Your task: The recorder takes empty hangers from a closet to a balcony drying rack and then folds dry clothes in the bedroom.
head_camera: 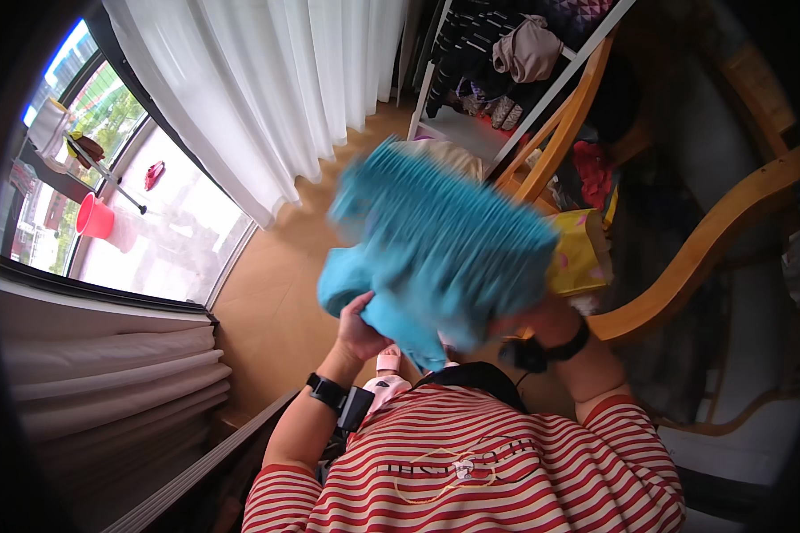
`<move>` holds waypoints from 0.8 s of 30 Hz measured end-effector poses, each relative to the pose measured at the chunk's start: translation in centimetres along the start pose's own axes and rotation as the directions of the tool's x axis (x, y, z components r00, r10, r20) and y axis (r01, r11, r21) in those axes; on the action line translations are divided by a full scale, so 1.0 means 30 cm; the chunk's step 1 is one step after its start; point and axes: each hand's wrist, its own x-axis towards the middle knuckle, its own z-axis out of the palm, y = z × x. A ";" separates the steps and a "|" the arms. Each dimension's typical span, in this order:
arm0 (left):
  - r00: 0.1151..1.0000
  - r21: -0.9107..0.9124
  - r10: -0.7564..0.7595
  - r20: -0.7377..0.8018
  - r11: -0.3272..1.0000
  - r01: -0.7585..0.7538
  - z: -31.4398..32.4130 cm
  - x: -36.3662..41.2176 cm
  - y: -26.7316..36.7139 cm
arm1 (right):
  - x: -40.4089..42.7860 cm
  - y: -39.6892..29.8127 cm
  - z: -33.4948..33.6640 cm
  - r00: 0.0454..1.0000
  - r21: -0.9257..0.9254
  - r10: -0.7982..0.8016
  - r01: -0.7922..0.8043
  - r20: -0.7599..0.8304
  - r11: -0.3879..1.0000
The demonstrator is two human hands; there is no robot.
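Note:
A blue piece of cloth, seemingly a garment with a ribbed or pleated part (440, 233), spans the middle of the view, blurred by motion. My left hand (361, 330) grips its lower left side, thumb on top of the fabric. On the cloth's lower right side is my right hand (530, 320), blurred and partly covered by the fabric, so its fingers are hard to make out. Black devices are strapped to both wrists.
White curtains (253, 86) hang beside a glass door at the left; a pink bucket (95, 216) stands beyond it. A shelf with clothes (463, 126) is at the top. Curved wooden furniture (700, 253) and a yellow bag (577, 256) lie to the right.

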 end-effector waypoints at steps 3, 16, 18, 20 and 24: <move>0.971 0.266 0.236 0.043 0.934 -0.239 0.023 -0.037 -0.011 | -0.017 0.064 0.171 0.909 -0.351 0.201 -0.066 0.364 0.934; 0.932 0.326 0.362 0.028 0.878 -0.351 0.059 -0.044 0.037 | 0.049 0.077 0.311 0.637 0.054 -0.052 0.016 0.769 0.998; 0.932 0.352 0.362 0.027 0.869 -0.348 0.054 -0.041 0.043 | 0.042 0.064 0.298 0.664 0.007 -0.083 0.115 0.743 0.993; 0.933 0.395 0.359 0.035 0.853 -0.343 0.051 -0.044 0.050 | 0.029 0.049 0.262 0.704 0.110 -0.206 0.181 0.680 0.977; 0.944 0.509 0.323 0.065 0.803 -0.310 0.047 -0.057 0.055 | 0.018 0.043 0.149 0.931 -0.224 -0.302 0.346 0.206 0.911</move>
